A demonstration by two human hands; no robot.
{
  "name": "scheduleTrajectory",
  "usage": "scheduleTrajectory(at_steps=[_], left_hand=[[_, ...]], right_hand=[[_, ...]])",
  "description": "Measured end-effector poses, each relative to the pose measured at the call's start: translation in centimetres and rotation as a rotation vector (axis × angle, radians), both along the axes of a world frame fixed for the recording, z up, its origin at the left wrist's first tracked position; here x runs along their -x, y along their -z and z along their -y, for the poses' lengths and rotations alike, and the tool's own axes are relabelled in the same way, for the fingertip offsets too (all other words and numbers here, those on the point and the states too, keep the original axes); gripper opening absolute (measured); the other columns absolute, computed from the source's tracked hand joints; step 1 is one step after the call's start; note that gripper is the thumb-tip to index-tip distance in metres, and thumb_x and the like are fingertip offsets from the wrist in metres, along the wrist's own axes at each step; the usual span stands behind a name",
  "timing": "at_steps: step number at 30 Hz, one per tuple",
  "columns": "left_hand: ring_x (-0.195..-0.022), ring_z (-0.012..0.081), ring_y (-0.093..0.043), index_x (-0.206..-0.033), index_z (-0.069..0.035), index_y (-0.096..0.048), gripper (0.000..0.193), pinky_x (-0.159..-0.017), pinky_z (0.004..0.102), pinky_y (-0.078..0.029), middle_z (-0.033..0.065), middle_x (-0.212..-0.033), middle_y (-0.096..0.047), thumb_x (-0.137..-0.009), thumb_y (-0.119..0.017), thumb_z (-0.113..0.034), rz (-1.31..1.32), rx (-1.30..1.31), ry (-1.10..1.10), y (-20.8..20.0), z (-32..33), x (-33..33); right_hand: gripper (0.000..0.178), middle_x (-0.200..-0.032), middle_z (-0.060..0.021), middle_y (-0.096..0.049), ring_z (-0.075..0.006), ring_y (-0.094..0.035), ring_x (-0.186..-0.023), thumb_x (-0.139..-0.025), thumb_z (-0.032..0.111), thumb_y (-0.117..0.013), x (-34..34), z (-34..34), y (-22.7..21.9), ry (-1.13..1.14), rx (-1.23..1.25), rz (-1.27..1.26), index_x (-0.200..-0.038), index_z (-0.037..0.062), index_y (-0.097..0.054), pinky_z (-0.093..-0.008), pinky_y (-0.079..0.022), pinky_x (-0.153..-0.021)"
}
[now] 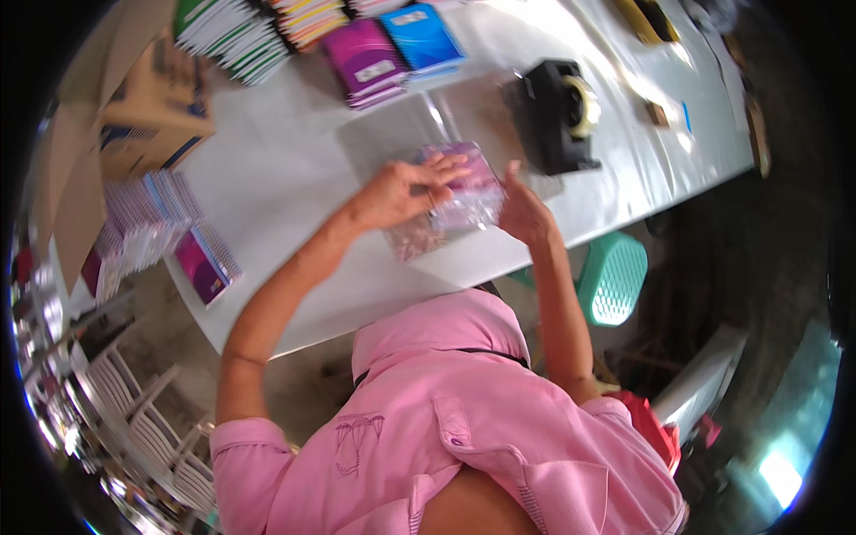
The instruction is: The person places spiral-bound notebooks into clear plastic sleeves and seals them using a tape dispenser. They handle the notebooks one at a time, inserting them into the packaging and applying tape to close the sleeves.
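Observation:
A small stack of purple-covered notebooks point(474, 160) lies on the table in front of me, with crinkled clear plastic wrap around it. My left hand point(403, 191) reaches over it from the left, fingers stretched out and resting on the top. Against the packet's right edge is my right hand point(527, 212), one finger or thumb pointing up and apart; its other fingers are partly hidden. More clear plastic film point(412, 242) spreads flat beneath the packet. Some blur softens both hands.
A black tape dispenser point(551, 120) stands right of the packet. Purple notebooks point(361, 58) and blue notebooks point(421, 37) are stacked at the back. Spiral notebooks point(147, 218) and a cardboard box point(156, 116) line the left side. A green stool point(615, 278) is beside the table.

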State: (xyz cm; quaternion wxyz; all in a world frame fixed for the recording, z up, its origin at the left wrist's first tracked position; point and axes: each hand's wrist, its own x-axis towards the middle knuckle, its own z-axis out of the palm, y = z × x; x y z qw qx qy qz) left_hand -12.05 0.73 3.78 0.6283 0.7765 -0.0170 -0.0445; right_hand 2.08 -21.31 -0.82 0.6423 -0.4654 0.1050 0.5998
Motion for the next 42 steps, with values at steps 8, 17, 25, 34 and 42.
scheduleTrajectory(at_steps=[8, 17, 25, 34, 42], left_hand=[[-0.14, 0.0246, -0.027, -0.152, -0.002, -0.017, 0.086, -0.113, 0.0347, -0.023, 0.0149, -0.151, -0.031, -0.089, -0.067, -0.033, -0.135, 0.746, -1.02, -1.1, 2.6, 12.8], [-0.11, 0.0141, -0.057, -0.141, -0.001, -0.044, 0.06, -0.093, 0.026, -0.045, 0.0065, -0.124, -0.059, -0.09, -0.067, -0.024, 0.05, 0.473, -1.535, -5.2, -9.8, 32.9], [-0.115, 0.0127, -0.05, -0.145, 0.0, -0.038, 0.065, -0.1, 0.0257, -0.038, 0.0074, -0.135, -0.051, -0.092, -0.065, -0.025, -0.06, -0.06, -1.547, 1.2, -14.5, 37.2], [-0.135, 0.0219, -0.041, -0.143, 0.002, -0.038, 0.051, -0.111, 0.0337, -0.03, 0.0147, -0.147, -0.042, -0.098, -0.054, -0.012, 0.3, -0.511, -1.64, -3.4, -5.7, 23.9], [-0.134, 0.0239, -0.043, -0.135, 0.003, -0.049, 0.044, -0.111, 0.0348, -0.03, 0.0154, -0.143, -0.048, -0.091, -0.053, 0.003, 0.254, -0.245, -1.032, -4.5, -2.4, 2.7]], right_hand=[[0.085, -0.126, -0.0235, -0.053, -0.0265, -0.057, -0.113, -0.076, 0.023, -0.078, 7.9, -11.9, -5.6, -0.473, -0.066, 0.314, -0.14, -0.0067, -0.031, -0.0352, -0.05, -0.092], [0.088, -0.123, -0.0252, -0.048, -0.0311, -0.057, -0.107, -0.079, 0.033, -0.078, 30.5, -28.8, -7.5, -0.6, -0.345, 0.288, -0.139, -0.0079, -0.03, -0.0389, -0.051, -0.088], [0.056, -0.121, -0.0229, -0.049, -0.035, -0.052, -0.112, -0.081, 0.031, -0.075, 29.8, -29.5, -1.1, -0.713, -0.384, 1.14, -0.121, -0.0006, -0.052, -0.0437, -0.049, -0.088], [0.029, -0.099, -0.0128, -0.068, -0.0245, -0.067, -0.083, -0.076, -0.016, -0.055, -14.2, -18.8, -9.7, 0.267, 0.122, 2.103, -0.096, 0.0002, -0.068, -0.0304, -0.051, -0.074], [0.039, -0.118, -0.0077, -0.065, -0.0247, -0.056, -0.115, -0.073, -0.004, -0.063, -34.0, -21.0, -4.3, -0.299, 0.171, 2.637, -0.11, 0.0078, -0.067, -0.0372, -0.043, -0.099]])
